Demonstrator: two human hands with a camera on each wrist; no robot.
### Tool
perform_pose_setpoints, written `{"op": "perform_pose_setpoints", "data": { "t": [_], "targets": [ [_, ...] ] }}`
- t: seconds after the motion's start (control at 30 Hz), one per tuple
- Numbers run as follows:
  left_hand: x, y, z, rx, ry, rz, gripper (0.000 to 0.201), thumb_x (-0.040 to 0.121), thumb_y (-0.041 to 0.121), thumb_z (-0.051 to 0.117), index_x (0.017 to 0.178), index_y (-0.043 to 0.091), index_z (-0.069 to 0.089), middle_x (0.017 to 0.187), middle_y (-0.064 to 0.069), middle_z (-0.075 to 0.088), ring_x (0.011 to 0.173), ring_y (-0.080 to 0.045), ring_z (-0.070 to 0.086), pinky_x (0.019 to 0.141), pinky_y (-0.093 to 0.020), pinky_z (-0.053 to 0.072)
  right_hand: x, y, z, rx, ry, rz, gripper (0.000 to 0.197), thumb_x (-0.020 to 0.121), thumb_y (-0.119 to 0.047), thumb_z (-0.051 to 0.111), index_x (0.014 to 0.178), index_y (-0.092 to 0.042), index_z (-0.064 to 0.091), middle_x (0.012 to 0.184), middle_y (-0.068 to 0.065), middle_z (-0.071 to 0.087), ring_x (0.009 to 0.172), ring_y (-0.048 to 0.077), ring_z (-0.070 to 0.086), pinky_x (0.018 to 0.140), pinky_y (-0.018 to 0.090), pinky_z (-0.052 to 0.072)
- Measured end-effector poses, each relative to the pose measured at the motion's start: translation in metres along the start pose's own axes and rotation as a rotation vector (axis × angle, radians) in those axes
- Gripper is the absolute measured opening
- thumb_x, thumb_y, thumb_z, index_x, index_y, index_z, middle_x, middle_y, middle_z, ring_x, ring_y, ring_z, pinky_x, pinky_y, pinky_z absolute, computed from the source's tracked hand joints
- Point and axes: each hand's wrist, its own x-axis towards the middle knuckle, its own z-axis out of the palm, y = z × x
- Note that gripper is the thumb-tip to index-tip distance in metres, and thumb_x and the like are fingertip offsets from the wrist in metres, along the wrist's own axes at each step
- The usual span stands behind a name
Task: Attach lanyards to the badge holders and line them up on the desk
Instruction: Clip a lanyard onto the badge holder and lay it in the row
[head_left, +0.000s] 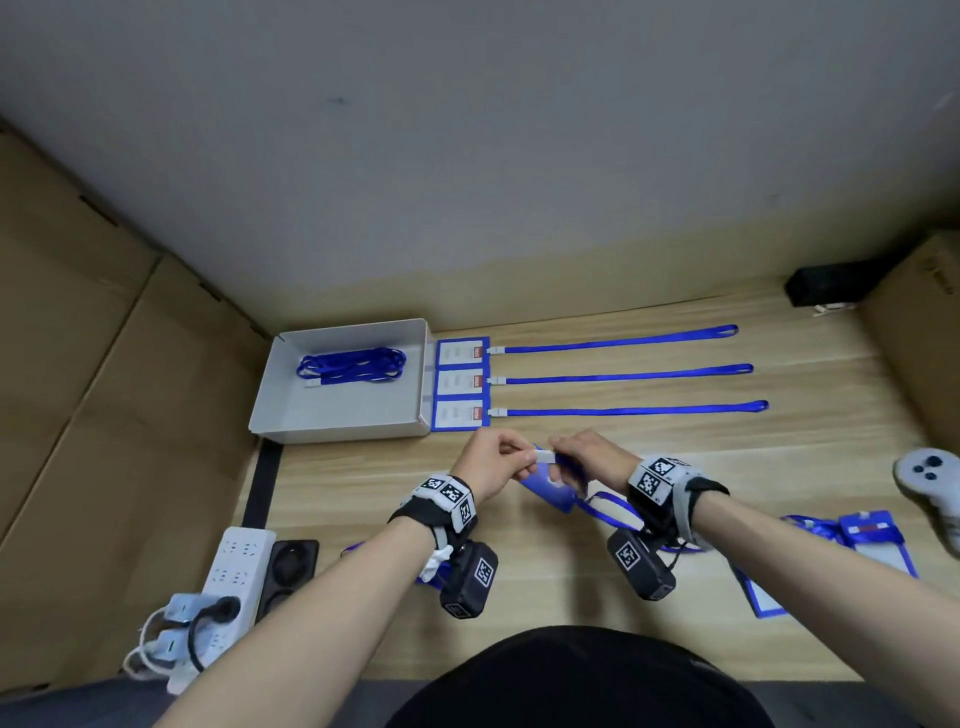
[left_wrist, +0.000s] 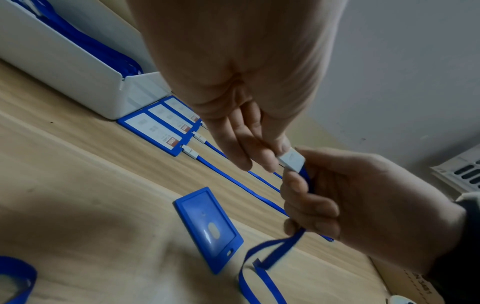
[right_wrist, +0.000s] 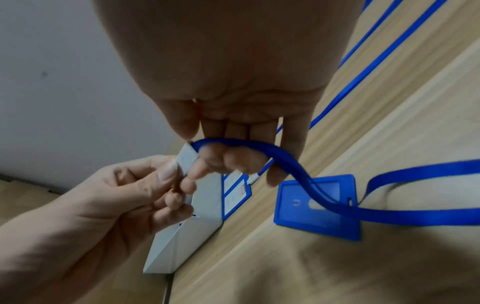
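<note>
Above the desk's middle, both hands hold one blue lanyard (right_wrist: 291, 166) by its white clip (head_left: 544, 457). My left hand (head_left: 525, 461) pinches the clip's free end (left_wrist: 292, 160) between thumb and fingertips. My right hand (head_left: 560, 451) grips the strap just behind the clip, with its fingers curled round it (left_wrist: 309, 197). The strap hangs down over a blue badge holder (left_wrist: 207, 228) that lies face down on the desk under the hands. Three badge holders (head_left: 460, 384) with lanyards attached (head_left: 623, 376) lie in a row further back.
A white tray (head_left: 291, 415) with bundled lanyards stands at the back left, touching the row. More badge holders and lanyards (head_left: 872, 540) are piled at the right, beside a grey game controller (head_left: 930, 483). A power strip (head_left: 234, 566) lies at the front left. Cardboard walls flank the desk.
</note>
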Motion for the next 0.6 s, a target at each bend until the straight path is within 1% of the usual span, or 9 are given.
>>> {"op": "perform_pose_setpoints", "data": {
  "t": [0.03, 0.1, 0.17, 0.23, 0.27, 0.33, 0.43, 0.53, 0.6],
  "targets": [
    [0.0, 0.002, -0.001, 0.001, 0.005, 0.014, 0.005, 0.091, -0.001, 0.064, 0.09, -0.001, 0.069, 0.073, -0.012, 0.069, 0.057, -0.008, 0.061, 0.061, -0.02, 0.053, 0.0, -0.001, 0.0, 0.018, 0.007, 0.016, 0.05, 0.104, -0.028, 0.039, 0.066, -0.003, 0.061, 0.047, 0.009, 0.05, 0.042, 0.022, 0.044, 0.05, 0.028, 0.041],
    [0.002, 0.006, -0.003, -0.011, 0.016, 0.044, 0.003, 0.089, 0.0, 0.067, 0.089, 0.001, 0.07, 0.077, -0.014, 0.069, 0.06, -0.011, 0.061, 0.064, -0.024, 0.055, 0.0, -0.004, -0.001, 0.073, 0.032, 0.025, 0.045, 0.104, -0.025, 0.042, 0.065, -0.008, 0.058, 0.045, 0.002, 0.043, 0.041, 0.016, 0.039, 0.045, 0.025, 0.036],
    [0.003, 0.011, -0.005, -0.023, 0.044, 0.051, 0.005, 0.087, 0.002, 0.07, 0.092, 0.001, 0.07, 0.076, -0.014, 0.068, 0.06, -0.012, 0.061, 0.066, -0.028, 0.054, 0.0, -0.006, -0.003, 0.124, 0.05, 0.016, 0.037, 0.102, -0.019, 0.047, 0.067, -0.01, 0.055, 0.048, 0.0, 0.043, 0.042, 0.013, 0.038, 0.044, 0.023, 0.033],
    [0.006, 0.014, -0.006, -0.034, 0.057, 0.05, 0.009, 0.087, 0.003, 0.071, 0.095, -0.001, 0.07, 0.076, -0.013, 0.067, 0.061, -0.014, 0.061, 0.067, -0.029, 0.054, 0.0, -0.007, -0.007, 0.133, 0.065, -0.015, 0.028, 0.1, -0.012, 0.051, 0.072, -0.009, 0.055, 0.05, -0.003, 0.046, 0.042, 0.01, 0.04, 0.045, 0.02, 0.034],
    [0.008, 0.016, -0.007, -0.041, 0.057, 0.048, 0.011, 0.086, 0.003, 0.071, 0.096, -0.001, 0.07, 0.077, -0.012, 0.067, 0.062, -0.016, 0.062, 0.067, -0.028, 0.055, 0.0, -0.007, -0.009, 0.135, 0.07, -0.035, 0.024, 0.1, -0.009, 0.05, 0.076, -0.007, 0.054, 0.052, -0.002, 0.047, 0.044, 0.01, 0.041, 0.045, 0.019, 0.035],
    [0.013, 0.019, -0.007, -0.051, 0.049, 0.038, 0.01, 0.084, 0.004, 0.073, 0.094, 0.005, 0.071, 0.078, -0.01, 0.069, 0.064, -0.015, 0.063, 0.067, -0.026, 0.055, -0.001, -0.009, -0.012, 0.143, 0.089, -0.08, 0.019, 0.1, -0.006, 0.048, 0.082, -0.005, 0.053, 0.058, 0.003, 0.049, 0.046, 0.012, 0.042, 0.047, 0.02, 0.037],
    [0.02, 0.025, -0.005, -0.03, 0.063, 0.035, 0.009, 0.083, 0.008, 0.075, 0.091, 0.009, 0.072, 0.078, -0.007, 0.069, 0.067, -0.013, 0.064, 0.067, -0.026, 0.056, -0.005, -0.012, -0.014, 0.119, 0.149, -0.136, 0.017, 0.099, -0.006, 0.05, 0.083, -0.007, 0.054, 0.064, 0.007, 0.054, 0.051, 0.012, 0.045, 0.05, 0.021, 0.039],
    [0.026, 0.031, -0.001, 0.012, 0.093, 0.041, 0.006, 0.083, 0.014, 0.076, 0.088, 0.015, 0.073, 0.083, -0.005, 0.071, 0.076, -0.014, 0.066, 0.072, -0.031, 0.06, -0.01, -0.012, -0.014, 0.092, 0.239, -0.18, 0.017, 0.098, -0.009, 0.054, 0.081, -0.011, 0.057, 0.064, 0.005, 0.058, 0.056, 0.011, 0.051, 0.053, 0.023, 0.041],
    [0.028, 0.031, 0.002, 0.057, 0.096, 0.03, 0.01, 0.082, 0.024, 0.077, 0.089, 0.017, 0.074, 0.086, -0.003, 0.073, 0.08, -0.014, 0.068, 0.076, -0.034, 0.06, -0.012, -0.01, -0.014, 0.06, 0.293, -0.207, 0.016, 0.097, -0.012, 0.057, 0.08, -0.012, 0.057, 0.063, 0.003, 0.059, 0.057, 0.01, 0.053, 0.054, 0.023, 0.042]
  ]
}}
